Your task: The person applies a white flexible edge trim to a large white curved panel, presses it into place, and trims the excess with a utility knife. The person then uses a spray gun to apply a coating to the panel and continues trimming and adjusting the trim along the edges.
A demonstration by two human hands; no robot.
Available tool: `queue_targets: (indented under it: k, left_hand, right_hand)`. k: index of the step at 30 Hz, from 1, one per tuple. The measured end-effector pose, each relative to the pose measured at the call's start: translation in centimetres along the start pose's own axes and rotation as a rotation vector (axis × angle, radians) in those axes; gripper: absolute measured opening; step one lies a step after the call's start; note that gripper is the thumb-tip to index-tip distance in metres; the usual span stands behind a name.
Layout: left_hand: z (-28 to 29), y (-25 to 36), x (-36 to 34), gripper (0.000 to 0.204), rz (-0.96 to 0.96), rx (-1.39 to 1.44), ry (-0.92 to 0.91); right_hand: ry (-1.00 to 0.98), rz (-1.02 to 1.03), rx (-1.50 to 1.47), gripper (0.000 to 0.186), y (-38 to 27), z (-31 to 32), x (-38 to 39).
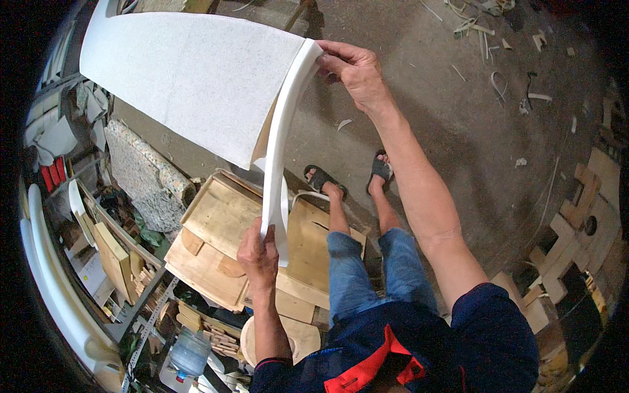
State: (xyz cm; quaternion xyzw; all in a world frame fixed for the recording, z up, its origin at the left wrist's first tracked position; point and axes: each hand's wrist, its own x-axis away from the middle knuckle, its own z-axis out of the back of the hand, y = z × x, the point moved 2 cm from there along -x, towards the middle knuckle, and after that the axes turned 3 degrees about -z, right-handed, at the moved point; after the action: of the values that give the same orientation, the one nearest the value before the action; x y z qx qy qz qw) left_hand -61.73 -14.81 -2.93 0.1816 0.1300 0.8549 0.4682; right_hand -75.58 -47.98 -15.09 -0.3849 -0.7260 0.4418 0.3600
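Note:
A long white foam strip runs curved along the near right edge of a large panel covered in white cloth-like material. Closed around the strip's lower end is my left hand, just above some plywood pieces. At the far end, my right hand pinches the strip by the panel's upper corner, thumb and fingers closed on it. Between the strip and the panel's lower corner a brownish edge shows. Whether the strip is attached to the panel along its length, I cannot tell.
Stacked plywood pieces lie below my left hand. A speckled foam block leans to the left, near long white padded pieces. A clear plastic water jug stands low left. Scraps litter the floor; cut boards lie right.

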Motion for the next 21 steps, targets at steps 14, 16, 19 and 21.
queue_targets:
  k: [14,16,19,21]
  left_hand:
    - [-0.2,-0.5,-0.9,0.025,-0.029,0.009,0.022]
    - [-0.1,-0.4,-1.0,0.024,-0.021,0.017,0.019]
    - [0.0,-0.3,-1.2,0.024,-0.020,0.026,0.008]
    - [0.0,-0.3,-1.3,0.027,-0.036,0.023,0.010]
  right_hand:
    - [0.137,0.164,0.386,0.028,-1.4,-1.2,0.0]
    - [0.278,0.269,0.480,0.032,-1.6,-1.7,0.6]
    - [0.416,0.403,0.581,0.045,-1.7,-3.2,2.0]
    - [0.423,0.480,0.595,0.057,-1.7,-4.4,3.0]
